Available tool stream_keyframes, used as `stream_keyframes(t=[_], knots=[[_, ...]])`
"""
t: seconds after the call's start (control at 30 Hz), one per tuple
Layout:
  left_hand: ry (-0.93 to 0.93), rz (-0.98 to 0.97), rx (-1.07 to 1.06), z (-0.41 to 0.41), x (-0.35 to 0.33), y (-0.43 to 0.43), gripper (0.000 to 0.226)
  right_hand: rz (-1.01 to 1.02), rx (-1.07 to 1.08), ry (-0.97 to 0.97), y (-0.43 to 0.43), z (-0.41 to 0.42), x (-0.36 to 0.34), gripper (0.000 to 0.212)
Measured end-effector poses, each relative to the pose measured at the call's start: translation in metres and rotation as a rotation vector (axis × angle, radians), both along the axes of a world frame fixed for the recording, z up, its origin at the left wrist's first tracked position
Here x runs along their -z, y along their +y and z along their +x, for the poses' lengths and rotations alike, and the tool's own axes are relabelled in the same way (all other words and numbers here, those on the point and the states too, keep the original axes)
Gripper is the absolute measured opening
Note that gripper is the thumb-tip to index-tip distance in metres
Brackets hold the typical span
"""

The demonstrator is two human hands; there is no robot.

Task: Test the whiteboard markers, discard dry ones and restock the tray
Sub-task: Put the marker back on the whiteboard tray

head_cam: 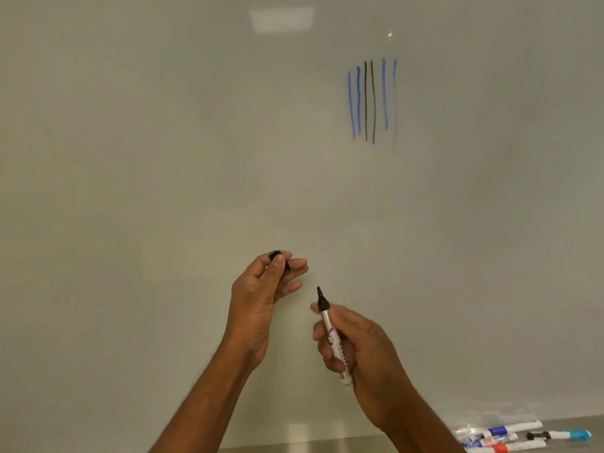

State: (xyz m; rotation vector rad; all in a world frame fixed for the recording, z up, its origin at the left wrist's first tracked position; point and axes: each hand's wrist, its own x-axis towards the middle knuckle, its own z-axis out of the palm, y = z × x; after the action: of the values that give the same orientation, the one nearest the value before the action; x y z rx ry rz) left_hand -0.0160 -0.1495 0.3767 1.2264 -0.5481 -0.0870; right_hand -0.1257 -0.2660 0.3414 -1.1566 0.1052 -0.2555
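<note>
Head view: the right hand [362,351] grips an uncapped black marker [333,338] with fingers curled round the barrel, nib up. The left hand [261,299] pinches a black cap [280,259] between thumb and fingertips.

Step in hand, as judged: testing. The next move calls for carrying the nib to the whiteboard [163,158] and drawing a stroke beside the six test lines [372,103] at 1 o'clock, where bare board lies on every side.

Other markers [500,434] lie on the metal ledge [327,444] at 5 o'clock, well apart from both hands.

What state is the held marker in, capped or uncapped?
Uncapped: the marker in the right hand shows its bare black tip; the left hand pinches the cap.
</note>
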Motion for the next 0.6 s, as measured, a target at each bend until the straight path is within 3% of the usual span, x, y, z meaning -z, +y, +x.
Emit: stream_keyframes(t=[0.07,0.13,0.33,0.47,0.6], knots=[[-0.135,0.017,-0.088,0.003,-0.012,-0.002,0.029,-0.135,0.089,-0.084,-0.001,0.000,-0.014,0.028],[-0.305,0.044,-0.184,0.007,-0.025,-0.005,0.021,-0.125,0.171,-0.166,-0.005,0.003,-0.030,0.025],[-0.666,0.165,-0.446,0.034,-0.052,-0.019,0.038,0.479,0.015,-0.401,-0.025,0.019,-0.084,0.036],[-0.976,0.201,-0.539,0.059,-0.071,-0.032,0.025,0.384,0.088,-0.488,-0.032,0.028,-0.112,0.040],[-1.126,0.196,-0.607,0.081,-0.094,-0.047,0.022,0.173,0.273,-0.516,-0.033,0.035,-0.132,0.037]])
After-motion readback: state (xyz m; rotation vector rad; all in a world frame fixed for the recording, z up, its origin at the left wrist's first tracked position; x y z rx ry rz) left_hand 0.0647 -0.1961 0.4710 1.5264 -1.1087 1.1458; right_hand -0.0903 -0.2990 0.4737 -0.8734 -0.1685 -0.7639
